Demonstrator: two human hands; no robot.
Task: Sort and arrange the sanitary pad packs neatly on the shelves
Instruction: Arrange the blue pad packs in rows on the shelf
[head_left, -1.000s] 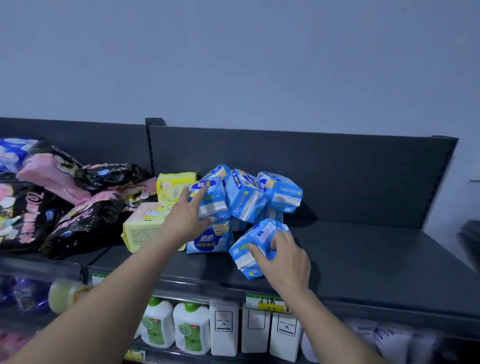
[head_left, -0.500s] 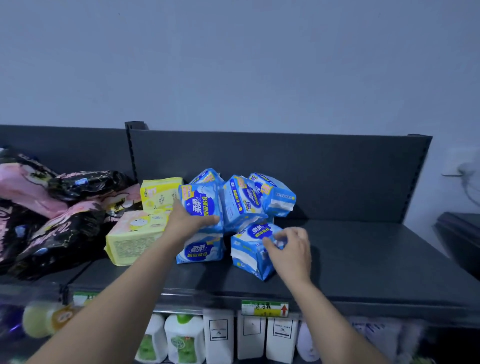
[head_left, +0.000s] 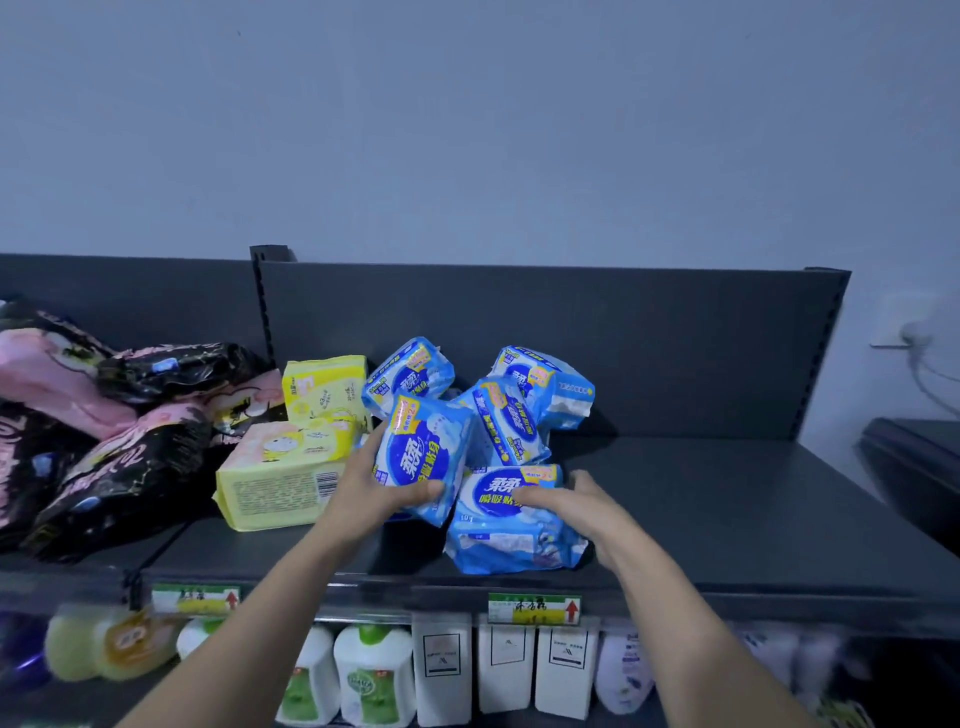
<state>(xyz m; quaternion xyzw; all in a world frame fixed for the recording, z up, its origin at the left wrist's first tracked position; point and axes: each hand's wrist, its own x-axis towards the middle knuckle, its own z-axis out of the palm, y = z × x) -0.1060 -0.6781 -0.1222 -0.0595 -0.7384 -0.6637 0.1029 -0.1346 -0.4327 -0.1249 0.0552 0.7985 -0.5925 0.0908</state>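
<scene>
The left hand (head_left: 371, 486) fingers pinch an upright blue pack (head_left: 423, 452); just right of them, right hand (head_left: 584, 506) fingers grip a lying pack (head_left: 506, 538).

Both bare arms reach forward and up from the bottom edge, converging toward the middle. The left arm (head_left: 249, 623) rises from the lower left and the right arm (head_left: 691, 634) from the lower right, both nearly straight. The left hand (head_left: 382, 486) grips the lower left part of a tilted pack (head_left: 423, 452), with the thumb lying across the front near the bottom edge and the fingers hidden behind. The right hand (head_left: 582, 506) sits just beside it, at the upper right corner of a lower pack (head_left: 509, 535). Its fingers (head_left: 535, 496) lie leftward across the front and its thumb is raised at the top edge.
</scene>
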